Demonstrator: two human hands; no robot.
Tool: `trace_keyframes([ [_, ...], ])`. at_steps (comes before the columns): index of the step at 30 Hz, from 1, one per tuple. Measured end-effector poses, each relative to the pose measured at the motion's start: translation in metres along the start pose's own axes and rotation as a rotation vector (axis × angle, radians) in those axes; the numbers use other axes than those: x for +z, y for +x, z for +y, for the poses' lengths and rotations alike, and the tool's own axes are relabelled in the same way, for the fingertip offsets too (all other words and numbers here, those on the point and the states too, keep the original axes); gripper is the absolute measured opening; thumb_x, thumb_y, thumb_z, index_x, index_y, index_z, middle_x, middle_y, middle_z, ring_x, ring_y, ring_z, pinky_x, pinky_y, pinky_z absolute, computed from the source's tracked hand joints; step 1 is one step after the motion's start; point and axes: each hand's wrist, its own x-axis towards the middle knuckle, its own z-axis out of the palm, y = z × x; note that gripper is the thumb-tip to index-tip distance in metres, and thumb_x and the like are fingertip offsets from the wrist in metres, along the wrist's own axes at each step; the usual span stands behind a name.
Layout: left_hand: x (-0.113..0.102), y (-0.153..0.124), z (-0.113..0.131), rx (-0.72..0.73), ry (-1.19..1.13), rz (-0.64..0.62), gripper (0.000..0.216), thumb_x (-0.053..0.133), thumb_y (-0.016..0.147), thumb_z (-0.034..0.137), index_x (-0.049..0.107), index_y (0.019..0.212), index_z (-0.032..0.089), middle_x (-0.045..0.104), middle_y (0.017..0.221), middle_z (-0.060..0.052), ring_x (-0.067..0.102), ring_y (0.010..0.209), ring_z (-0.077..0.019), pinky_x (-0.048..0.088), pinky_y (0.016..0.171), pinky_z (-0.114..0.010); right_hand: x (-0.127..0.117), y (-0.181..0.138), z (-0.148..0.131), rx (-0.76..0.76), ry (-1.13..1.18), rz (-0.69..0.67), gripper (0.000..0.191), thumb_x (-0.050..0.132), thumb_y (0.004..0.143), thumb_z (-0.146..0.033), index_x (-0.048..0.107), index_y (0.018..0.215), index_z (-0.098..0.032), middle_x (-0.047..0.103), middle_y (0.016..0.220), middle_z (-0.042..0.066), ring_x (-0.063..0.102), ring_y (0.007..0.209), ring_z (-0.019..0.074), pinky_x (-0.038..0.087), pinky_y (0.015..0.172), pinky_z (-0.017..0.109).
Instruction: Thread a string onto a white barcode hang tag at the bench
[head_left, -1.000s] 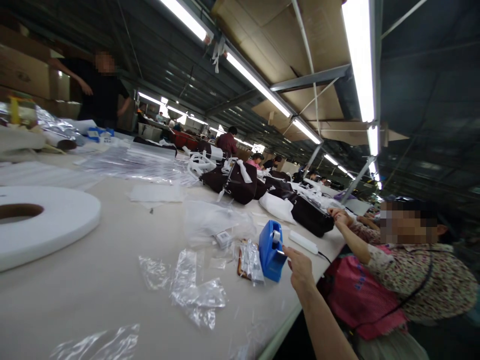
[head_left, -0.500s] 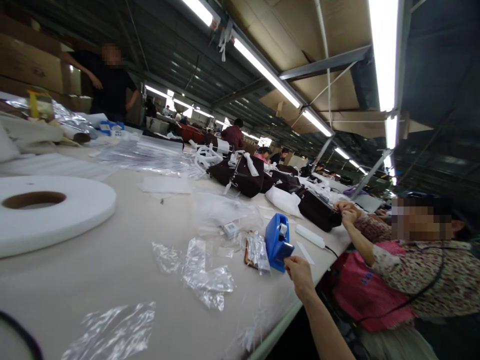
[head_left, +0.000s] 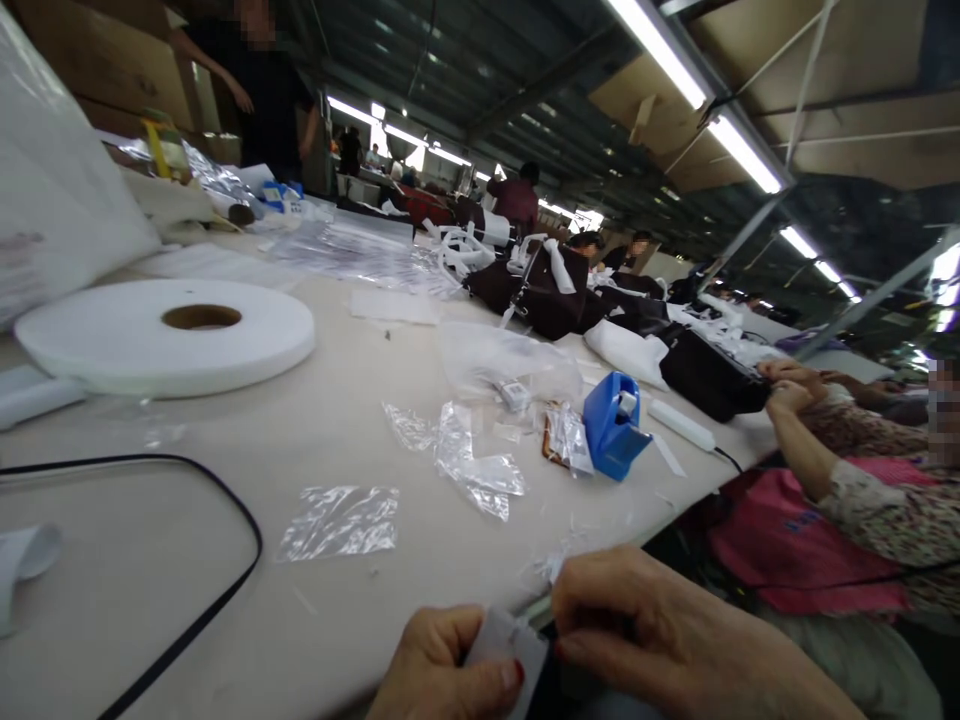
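Observation:
At the near table edge my left hand is closed, its thumb pressing a small flat whitish piece, perhaps paper or plastic. Just to the right, my right hand has its thumb and bent forefinger pinched together beside that piece. Whatever those fingertips hold is too small to make out. Beyond both hands stands a blue tape dispenser, apart from them. A brown-edged item in clear wrap lies against its left side. Crumpled clear plastic is spread farther left.
A large white roll lies at left, behind a black strap. Dark bags with white-wrapped handles line the far side. At right a co-worker's hands touch a black bag. A white bar with a cord lies near the edge.
My right hand has left the tape dispenser and come back toward me. My left hand, with the whitish piece, has come into view beside it. The view has turned left and down.

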Motion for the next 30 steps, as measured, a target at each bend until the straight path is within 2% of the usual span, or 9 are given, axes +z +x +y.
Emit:
trace_keyframes([
  [5,-0.003,-0.001,-0.004,0.010,0.085,0.028,0.043,0.079,0.049,0.046,0.065,0.068,0.010,0.046,0.051,0.002,0.035,0.046,-0.0069,0.018,0.047,-0.023,0.000,0.011,-0.011,-0.070,-0.207,-0.116,0.010,0.051,0.079,-0.018,0.057,0.071,-0.017,0.060,0.072,-0.001,0.054,0.071,0.0117,0.038,0.066,0.021],
  [10,0.004,-0.009,0.005,0.020,0.099,0.007,0.040,0.076,0.056,0.046,0.063,0.070,0.011,0.045,0.056,0.001,0.034,0.050,-0.0082,0.020,0.049,-0.024,0.000,0.017,-0.019,-0.077,-0.354,-0.120,0.012,0.050,0.078,-0.017,0.054,0.067,-0.017,0.061,0.070,0.000,0.054,0.068,0.0121,0.038,0.065,0.022],
  [14,0.002,-0.009,0.003,0.064,0.179,0.031,0.041,0.075,0.055,0.049,0.061,0.065,0.012,0.041,0.055,0.002,0.032,0.051,-0.0089,0.019,0.048,-0.024,0.003,0.022,-0.020,-0.041,-0.389,-0.131,0.011,0.051,0.076,-0.020,0.055,0.067,-0.017,0.063,0.070,0.001,0.054,0.068,0.0128,0.036,0.063,0.024],
  [16,0.000,-0.008,-0.001,0.079,0.216,0.053,0.042,0.074,0.055,0.052,0.061,0.065,0.012,0.041,0.055,0.002,0.033,0.052,-0.0094,0.019,0.047,-0.024,0.006,0.024,-0.019,-0.021,-0.385,-0.115,0.012,0.051,0.074,-0.020,0.055,0.063,-0.017,0.060,0.065,0.000,0.050,0.062,0.0112,0.033,0.058,0.023],
  [21,0.001,-0.012,0.001,0.069,0.307,0.108,0.039,0.071,0.058,0.051,0.058,0.061,0.014,0.038,0.054,0.003,0.030,0.051,-0.0094,0.018,0.046,-0.024,0.016,0.033,-0.011,0.044,-0.240,-0.067,0.011,0.056,0.065,-0.023,0.052,0.056,-0.018,0.041,0.047,-0.007,0.036,0.046,0.0065,0.023,0.044,0.020],
  [30,-0.002,-0.016,0.003,0.076,0.421,0.112,0.043,0.068,0.057,0.056,0.052,0.058,0.016,0.035,0.053,0.004,0.028,0.051,-0.0101,0.017,0.047,-0.025,0.029,0.035,-0.006,0.148,-0.122,0.003,0.013,0.062,0.060,-0.029,0.058,0.059,-0.017,0.049,0.050,-0.006,0.040,0.047,0.0067,0.024,0.045,0.017],
])
